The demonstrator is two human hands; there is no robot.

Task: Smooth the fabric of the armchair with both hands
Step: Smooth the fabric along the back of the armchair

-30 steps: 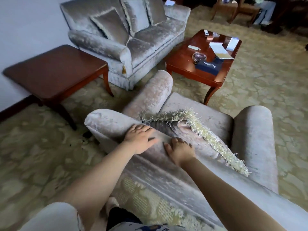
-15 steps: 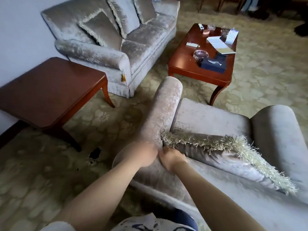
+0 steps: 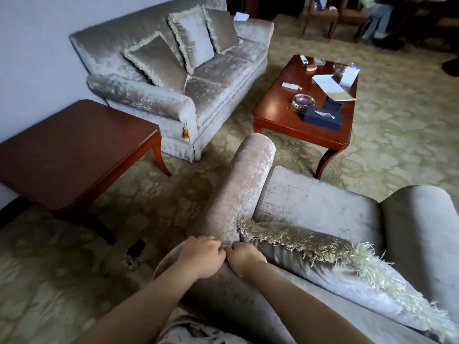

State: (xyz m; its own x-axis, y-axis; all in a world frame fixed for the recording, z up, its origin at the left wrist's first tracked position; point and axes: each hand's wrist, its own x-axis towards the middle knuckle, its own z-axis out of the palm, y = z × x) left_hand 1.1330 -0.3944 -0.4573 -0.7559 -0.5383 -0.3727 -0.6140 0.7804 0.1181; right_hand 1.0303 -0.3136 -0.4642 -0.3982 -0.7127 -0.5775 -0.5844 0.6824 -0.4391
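Left hand [image 3: 202, 256] and right hand [image 3: 244, 258] touching, fingers curled gripping armchair [image 3: 243, 184] fabric, fringed cushion [image 3: 310, 264] just beside

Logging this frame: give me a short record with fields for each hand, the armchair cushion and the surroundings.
left hand: fingers curled on the rear end of one armrest of the grey velvet armchair
right hand: close beside it, fingers curled on the same fabric
grip: pinching or pressing, cannot tell
fringed grey cushion: on the seat, against the backrest
nearby: red-brown wooden coffee table, grey velvet sofa
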